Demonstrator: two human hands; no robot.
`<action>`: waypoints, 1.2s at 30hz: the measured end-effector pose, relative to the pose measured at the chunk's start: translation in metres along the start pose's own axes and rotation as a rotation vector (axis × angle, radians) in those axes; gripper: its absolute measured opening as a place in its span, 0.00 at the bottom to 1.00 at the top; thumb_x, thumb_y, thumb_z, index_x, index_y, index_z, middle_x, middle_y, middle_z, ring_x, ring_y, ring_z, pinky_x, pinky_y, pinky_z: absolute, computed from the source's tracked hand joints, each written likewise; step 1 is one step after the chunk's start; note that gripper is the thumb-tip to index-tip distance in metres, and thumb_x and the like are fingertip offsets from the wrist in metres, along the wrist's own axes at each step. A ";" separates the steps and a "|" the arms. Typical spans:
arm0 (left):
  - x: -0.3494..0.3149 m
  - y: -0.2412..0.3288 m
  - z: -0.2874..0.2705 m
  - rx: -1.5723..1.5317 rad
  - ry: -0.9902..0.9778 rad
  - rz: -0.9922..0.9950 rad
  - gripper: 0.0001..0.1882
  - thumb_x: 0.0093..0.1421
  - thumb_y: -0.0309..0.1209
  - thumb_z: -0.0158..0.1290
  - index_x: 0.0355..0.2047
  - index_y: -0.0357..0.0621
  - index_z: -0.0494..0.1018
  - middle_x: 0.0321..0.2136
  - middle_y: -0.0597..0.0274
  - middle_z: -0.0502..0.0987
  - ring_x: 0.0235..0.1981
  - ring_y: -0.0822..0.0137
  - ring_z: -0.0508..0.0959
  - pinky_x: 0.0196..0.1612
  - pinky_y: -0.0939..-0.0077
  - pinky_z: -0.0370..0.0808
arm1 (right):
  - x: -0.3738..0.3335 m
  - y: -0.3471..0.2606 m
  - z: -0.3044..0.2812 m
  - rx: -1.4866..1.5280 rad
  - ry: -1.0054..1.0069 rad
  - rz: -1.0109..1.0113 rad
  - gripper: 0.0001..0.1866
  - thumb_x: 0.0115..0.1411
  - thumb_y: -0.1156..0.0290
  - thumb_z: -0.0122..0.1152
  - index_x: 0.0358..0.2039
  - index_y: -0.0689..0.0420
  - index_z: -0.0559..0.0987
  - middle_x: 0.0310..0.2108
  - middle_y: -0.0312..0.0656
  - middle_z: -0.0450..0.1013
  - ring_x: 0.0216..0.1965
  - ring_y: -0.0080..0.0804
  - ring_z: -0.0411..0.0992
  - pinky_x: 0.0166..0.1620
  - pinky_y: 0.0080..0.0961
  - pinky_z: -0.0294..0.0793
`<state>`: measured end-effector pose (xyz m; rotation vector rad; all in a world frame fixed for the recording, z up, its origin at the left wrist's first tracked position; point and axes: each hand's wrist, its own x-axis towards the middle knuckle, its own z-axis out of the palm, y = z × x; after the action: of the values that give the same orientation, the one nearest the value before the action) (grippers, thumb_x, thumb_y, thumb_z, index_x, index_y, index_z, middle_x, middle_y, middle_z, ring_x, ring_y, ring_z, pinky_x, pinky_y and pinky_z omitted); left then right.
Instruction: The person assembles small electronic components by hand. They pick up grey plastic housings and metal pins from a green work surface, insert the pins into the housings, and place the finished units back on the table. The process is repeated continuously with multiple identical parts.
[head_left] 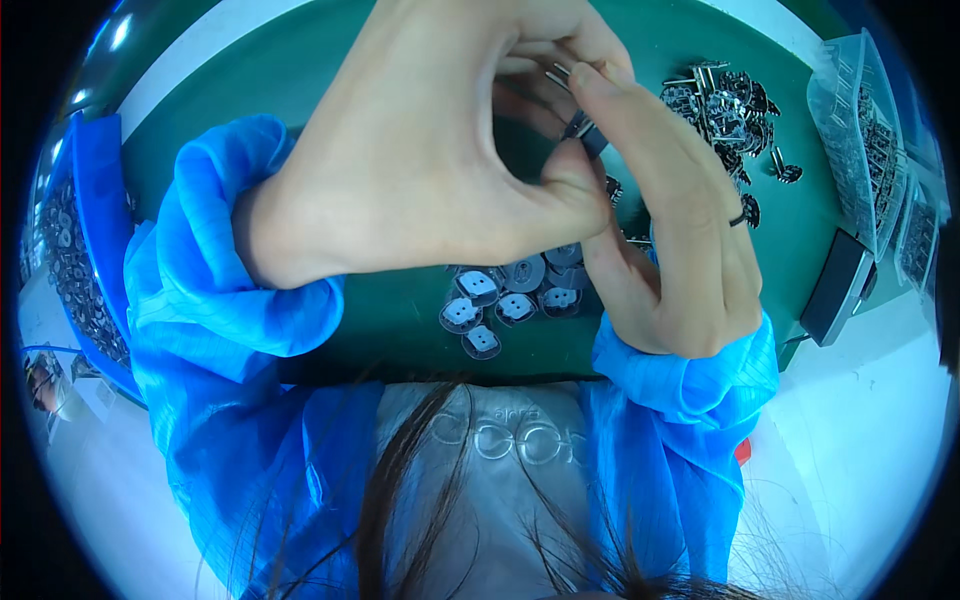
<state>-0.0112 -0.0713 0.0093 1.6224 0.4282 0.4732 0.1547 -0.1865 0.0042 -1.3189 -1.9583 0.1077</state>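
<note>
We're pinching a dark pinned part (592,138) with left hand (410,160) and right hand (685,220), probably mid-piece; that metal pile (735,128) is still waiting.

A white-edged green table (270,90); pale surface (865,430) lower right, probably floor; light spots (121,32) upper left.

Shiny metal, smooth plastic, crinkled cloth

The bench (250,90) is smooth, green and low in sheen. The held part (590,135), upper centre, looks dark and smooth. At upper right, the heaped pieces (720,110) mix bright metal with glossy black. The left bin (105,190) is blue plastic, the right bin (840,70) clear plastic. The sleeves (220,300) are thin, creased, faintly lustrous cloth.
</note>
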 end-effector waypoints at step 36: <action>0.019 -0.010 -0.017 0.395 -0.167 0.043 0.19 0.50 0.37 0.71 0.36 0.35 0.80 0.28 0.54 0.82 0.28 0.66 0.82 0.32 0.76 0.78 | -0.004 -0.006 -0.030 -0.023 -0.474 0.451 0.09 0.53 0.78 0.70 0.36 0.58 0.85 0.26 0.43 0.78 0.22 0.33 0.74 0.25 0.25 0.71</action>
<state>-0.0042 -0.0454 0.0022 2.0388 0.3769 0.2925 0.1698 -0.2025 0.0260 -1.8604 -1.9952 0.6709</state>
